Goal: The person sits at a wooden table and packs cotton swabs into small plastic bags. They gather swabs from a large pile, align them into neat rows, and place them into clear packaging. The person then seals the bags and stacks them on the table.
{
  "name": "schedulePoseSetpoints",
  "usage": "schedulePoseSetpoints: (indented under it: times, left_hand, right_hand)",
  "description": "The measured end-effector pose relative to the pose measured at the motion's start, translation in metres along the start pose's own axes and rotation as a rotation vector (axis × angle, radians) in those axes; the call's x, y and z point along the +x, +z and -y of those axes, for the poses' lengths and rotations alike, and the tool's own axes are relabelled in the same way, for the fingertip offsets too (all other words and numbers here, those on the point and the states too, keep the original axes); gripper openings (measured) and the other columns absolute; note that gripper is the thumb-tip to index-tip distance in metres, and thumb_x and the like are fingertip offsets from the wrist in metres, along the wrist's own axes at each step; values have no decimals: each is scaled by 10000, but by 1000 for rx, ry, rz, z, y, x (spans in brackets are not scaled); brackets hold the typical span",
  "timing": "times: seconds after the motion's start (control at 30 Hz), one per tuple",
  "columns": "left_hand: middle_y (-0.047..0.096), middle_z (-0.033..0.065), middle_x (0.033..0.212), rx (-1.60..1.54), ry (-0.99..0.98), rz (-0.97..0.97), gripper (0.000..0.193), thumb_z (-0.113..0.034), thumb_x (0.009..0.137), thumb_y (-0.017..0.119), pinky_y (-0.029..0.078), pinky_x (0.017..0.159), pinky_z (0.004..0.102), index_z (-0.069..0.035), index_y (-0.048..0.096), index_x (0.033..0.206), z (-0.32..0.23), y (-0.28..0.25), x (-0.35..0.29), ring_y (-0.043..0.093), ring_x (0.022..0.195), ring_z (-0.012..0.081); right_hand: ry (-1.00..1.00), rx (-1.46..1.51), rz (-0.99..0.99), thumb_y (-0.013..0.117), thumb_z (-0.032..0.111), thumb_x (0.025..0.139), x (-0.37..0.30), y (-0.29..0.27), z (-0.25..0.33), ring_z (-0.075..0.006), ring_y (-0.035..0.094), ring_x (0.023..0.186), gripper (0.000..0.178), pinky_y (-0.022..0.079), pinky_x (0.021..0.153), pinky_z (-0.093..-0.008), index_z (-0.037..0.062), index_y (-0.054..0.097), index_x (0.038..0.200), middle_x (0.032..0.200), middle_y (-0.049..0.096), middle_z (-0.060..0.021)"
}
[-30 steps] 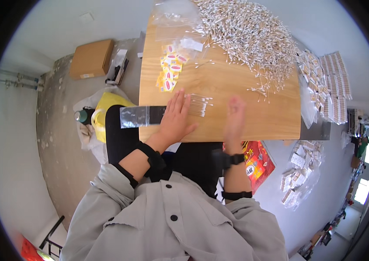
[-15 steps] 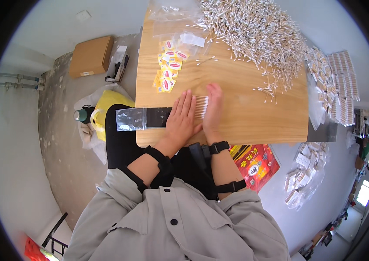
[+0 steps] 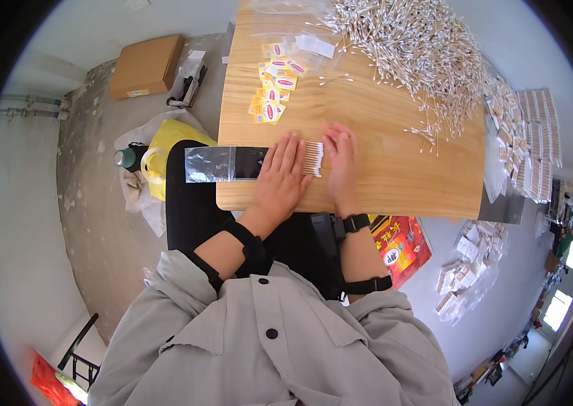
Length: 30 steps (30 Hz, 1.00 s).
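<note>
My left hand (image 3: pixel 282 172) lies flat with its fingers together on a row of cotton swabs (image 3: pixel 313 159), pressing them to the table. The swabs lie side by side, their white tips lined up past my fingertips. From under this hand a black strip (image 3: pixel 248 163) with a clear plastic bag (image 3: pixel 209 164) at its end reaches left over the table edge. Just right of the swab tips, my right hand (image 3: pixel 342 162) stands on its edge, apart from them. Its fingers are loosely bent, with nothing visible in them.
A big heap of loose cotton swabs (image 3: pixel 415 51) covers the far right of the wooden table (image 3: pixel 394 169). Yellow-and-white labels (image 3: pixel 274 91) lie at the far left near clear bags (image 3: pixel 279 28). Bundled swabs (image 3: pixel 536 135) are stacked beyond the right edge.
My right hand has drawn back to the right from the swab tips, and its fingers have bent. My left hand stays on the swabs. The whole view has shifted slightly.
</note>
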<state>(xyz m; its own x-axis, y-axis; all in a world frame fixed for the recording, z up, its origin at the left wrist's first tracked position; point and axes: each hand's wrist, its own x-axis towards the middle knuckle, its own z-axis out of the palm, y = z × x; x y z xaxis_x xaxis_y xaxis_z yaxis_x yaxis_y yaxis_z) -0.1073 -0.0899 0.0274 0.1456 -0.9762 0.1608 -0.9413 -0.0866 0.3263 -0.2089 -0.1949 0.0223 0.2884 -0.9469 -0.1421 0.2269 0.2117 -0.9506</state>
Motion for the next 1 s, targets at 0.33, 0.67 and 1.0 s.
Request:
schedulePoseSetpoints:
  times: [0.33, 0.67, 1.0]
  left_hand:
    - [240, 177, 1573, -47, -15, 38, 749, -369, 899, 582, 172, 1178, 500, 36, 312, 1469, 2, -11, -4, 207, 1473, 295]
    - [235, 162, 1581, -8, -18, 37, 751, -396, 912, 550, 169, 1182, 485, 26, 298, 1479, 1, -10, -5, 209, 1475, 270]
    - [229, 129, 1592, 198, -73, 137, 769, -491, 924, 486, 96, 1198, 480, -18, 296, 1499, 16, -17, -14, 182, 1485, 238]
  right_hand:
    - [-299, -986, 156, 762, 114, 768, 10, -14, 24, -213, 605, 835, 171, 512, 720, -323, 116, 722, 934, 921, 560, -80]
    - [-172, -935, -66, 649, 161, 890, 21, -23, 19, -209, 604, 897, 171, 498, 774, -325, 56, 673, 1023, 1033, 592, -94]
    - [-244, -401, -40, 368, 264, 1040, -36, 49, -15, -280, 486, 1197, 389, 356, 1046, -370, -18, 538, 1248, 1243, 531, -162]
